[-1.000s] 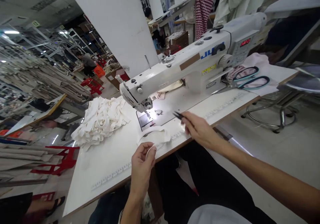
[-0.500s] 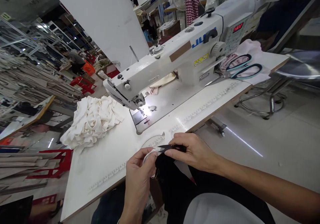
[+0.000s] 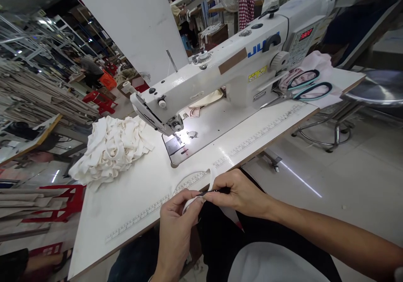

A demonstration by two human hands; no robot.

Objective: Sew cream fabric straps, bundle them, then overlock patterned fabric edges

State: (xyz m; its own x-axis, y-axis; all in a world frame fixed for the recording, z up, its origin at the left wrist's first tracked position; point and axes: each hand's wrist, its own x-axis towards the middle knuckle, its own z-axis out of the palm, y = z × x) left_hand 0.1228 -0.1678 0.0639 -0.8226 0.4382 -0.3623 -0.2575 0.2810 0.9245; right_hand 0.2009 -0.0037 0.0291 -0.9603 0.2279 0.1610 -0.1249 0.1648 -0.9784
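Note:
My left hand [image 3: 176, 223] pinches a white fabric strip [image 3: 189, 204] between thumb and fingertips, just over the table's front edge. Black thread snips [image 3: 224, 190] are gripped in my right hand [image 3: 241, 196], their tip meeting the cloth at my left fingertips. Whether the blades are apart is hidden by the fingers. A thin loop of the strip [image 3: 211, 178] appears to lie on the table beyond my hands. Behind that stands a white sewing machine [image 3: 231, 70], its lamp lighting the needle area.
A heap of cream fabric pieces [image 3: 113, 150] lies on the table's left side. Large scissors [image 3: 307, 90] rest on pinkish cloth [image 3: 324, 66] at the right. Printed rulers [image 3: 264, 133] run along the white tabletop [image 3: 94, 215]. A metal stool [image 3: 378, 87] stands to the right.
The snips have moved left and down into the cloth at my left fingertips, and less of their blades shows. My right hand has shifted slightly closer to my left.

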